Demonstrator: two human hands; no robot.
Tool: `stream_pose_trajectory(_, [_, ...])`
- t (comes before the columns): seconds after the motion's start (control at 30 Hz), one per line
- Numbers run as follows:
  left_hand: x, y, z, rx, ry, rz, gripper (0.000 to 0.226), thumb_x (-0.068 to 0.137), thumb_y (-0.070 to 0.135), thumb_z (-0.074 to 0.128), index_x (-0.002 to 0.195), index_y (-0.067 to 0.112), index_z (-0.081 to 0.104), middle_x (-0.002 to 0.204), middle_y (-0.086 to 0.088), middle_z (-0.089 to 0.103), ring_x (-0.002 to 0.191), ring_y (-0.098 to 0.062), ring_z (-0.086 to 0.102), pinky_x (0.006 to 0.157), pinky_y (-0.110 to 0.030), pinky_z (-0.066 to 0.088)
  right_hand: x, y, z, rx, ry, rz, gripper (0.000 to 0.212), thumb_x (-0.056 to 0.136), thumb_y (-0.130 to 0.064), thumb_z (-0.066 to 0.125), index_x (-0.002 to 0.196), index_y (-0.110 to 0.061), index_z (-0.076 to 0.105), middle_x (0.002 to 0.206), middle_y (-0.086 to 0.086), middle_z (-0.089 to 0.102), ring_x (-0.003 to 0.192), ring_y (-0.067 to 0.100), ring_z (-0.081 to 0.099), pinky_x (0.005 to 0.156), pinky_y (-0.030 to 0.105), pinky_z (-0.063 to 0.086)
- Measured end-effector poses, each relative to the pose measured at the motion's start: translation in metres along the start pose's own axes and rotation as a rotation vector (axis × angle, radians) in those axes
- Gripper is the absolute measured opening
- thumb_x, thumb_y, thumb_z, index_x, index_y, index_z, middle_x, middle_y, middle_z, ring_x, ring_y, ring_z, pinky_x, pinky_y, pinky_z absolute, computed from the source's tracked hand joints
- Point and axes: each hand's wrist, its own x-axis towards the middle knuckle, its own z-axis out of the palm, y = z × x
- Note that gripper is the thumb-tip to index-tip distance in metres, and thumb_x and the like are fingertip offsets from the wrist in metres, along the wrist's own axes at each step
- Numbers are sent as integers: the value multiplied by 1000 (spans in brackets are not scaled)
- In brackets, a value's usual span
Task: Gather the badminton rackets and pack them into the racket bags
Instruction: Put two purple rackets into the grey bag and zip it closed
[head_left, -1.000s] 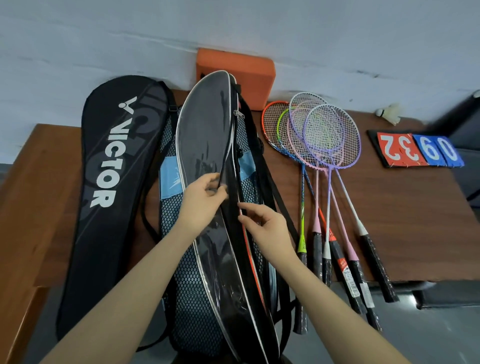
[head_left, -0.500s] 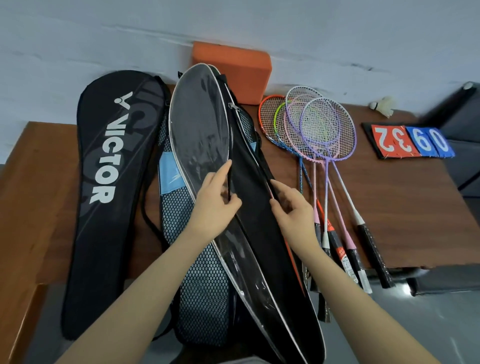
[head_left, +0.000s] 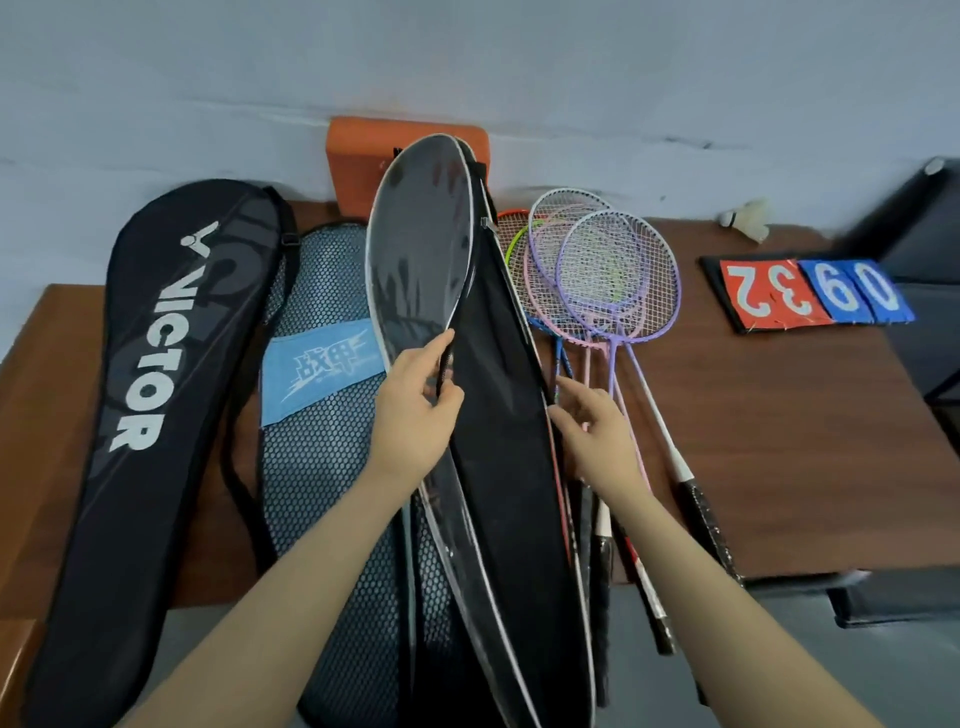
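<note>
A black racket bag (head_left: 498, 441) with white piping lies unzipped across the middle of the brown table (head_left: 779, 467). My left hand (head_left: 415, 410) grips the zipper edge of its lifted upper flap (head_left: 421, 249). My right hand (head_left: 597, 436) holds the bag's right edge, fingers curled on it. Several rackets (head_left: 613, 280) with purple, pink, green and orange frames lie fanned just right of the bag, handles toward me. A grey mesh bag (head_left: 322, 467) with a blue label lies under the open bag's left side. A black Victor bag (head_left: 150, 395) lies at the far left.
An orange block (head_left: 358, 156) leans on the wall behind the bags. A white shuttlecock (head_left: 748, 218) and a score card (head_left: 810, 296) with red and blue digits sit at the back right. The racket handles overhang the table's near edge (head_left: 779, 577).
Both hands pulled the bag's opening wider and shifted it to the right, uncovering the mesh bag's blue label. The right hand moved further right toward the racket shafts.
</note>
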Motion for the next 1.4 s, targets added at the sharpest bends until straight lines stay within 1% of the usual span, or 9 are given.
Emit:
stream_pose_trajectory(0.17, [4, 3, 42, 74, -11, 29, 47, 84, -4, 57, 129, 9, 53, 93, -3, 49, 72, 1, 48, 72, -5, 38, 14, 56, -56, -86, 134, 140, 26, 89, -25, 61, 112, -13, 64, 98, 3, 60, 91, 18, 59, 83, 31, 46])
stream_pose_trajectory(0.27, [4, 0, 57, 137, 5, -27, 46, 84, -1, 57, 128, 10, 54, 90, -4, 48, 66, -4, 45, 72, -8, 37, 19, 72, -66, -161, 100, 178, 31, 87, -28, 63, 115, -15, 62, 105, 5, 64, 94, 19, 60, 87, 38, 49])
stream_pose_trajectory(0.43, [2, 3, 81, 211, 31, -154, 45, 84, 2, 57, 127, 14, 56, 96, -6, 52, 79, -12, 50, 81, -12, 35, 31, 78, -45, -289, -31, 127, 39, 82, -35, 67, 113, -13, 59, 92, 3, 68, 86, 23, 62, 77, 39, 50])
stream_pose_trajectory(0.57, [4, 4, 80, 257, 24, -132, 45, 83, 0, 59, 126, 12, 57, 95, -6, 53, 82, -15, 53, 87, -22, 43, 39, 78, -32, -276, -5, 141, 35, 82, -19, 63, 115, -12, 56, 90, 6, 68, 85, 31, 62, 76, 45, 49])
stream_pose_trajectory(0.7, [6, 2, 73, 261, 13, -119, 45, 82, 0, 59, 125, 13, 58, 98, -9, 58, 86, -17, 55, 88, -23, 44, 39, 78, -42, -169, 75, 103, 26, 84, -8, 51, 109, -13, 59, 79, 4, 57, 72, 25, 54, 63, 33, 42])
stream_pose_trajectory(0.87, [13, -5, 73, 249, -24, -90, 42, 81, -1, 61, 121, 10, 60, 90, -8, 56, 75, -8, 51, 76, -1, 34, 50, 73, -69, -171, 223, 4, 39, 90, -6, 50, 128, -11, 56, 86, 2, 48, 77, 18, 48, 68, 31, 38])
stream_pose_trajectory(1.0, [16, -9, 82, 209, -19, -120, 42, 80, 0, 62, 120, 11, 62, 86, -8, 54, 71, -6, 50, 72, 0, 33, 65, 76, -85, -161, 236, -79, 34, 92, -4, 51, 125, -8, 58, 86, 2, 52, 76, 15, 51, 69, 20, 35])
stream_pose_trajectory(1.17, [20, -12, 87, 159, -13, -247, 41, 81, 4, 60, 120, 19, 62, 88, -4, 54, 72, -5, 50, 69, 2, 33, 81, 88, -85, -190, 204, -6, 32, 92, -5, 52, 123, -9, 61, 87, 4, 53, 78, 18, 53, 68, 20, 35])
stream_pose_trajectory(1.4, [24, -18, 97, 168, -64, -265, 40, 83, 7, 60, 122, 18, 60, 94, -7, 54, 80, -12, 54, 77, -13, 38, 91, 115, -73, -376, 138, 152, 29, 87, -7, 53, 110, -16, 68, 95, 10, 62, 92, 35, 55, 82, 43, 42])
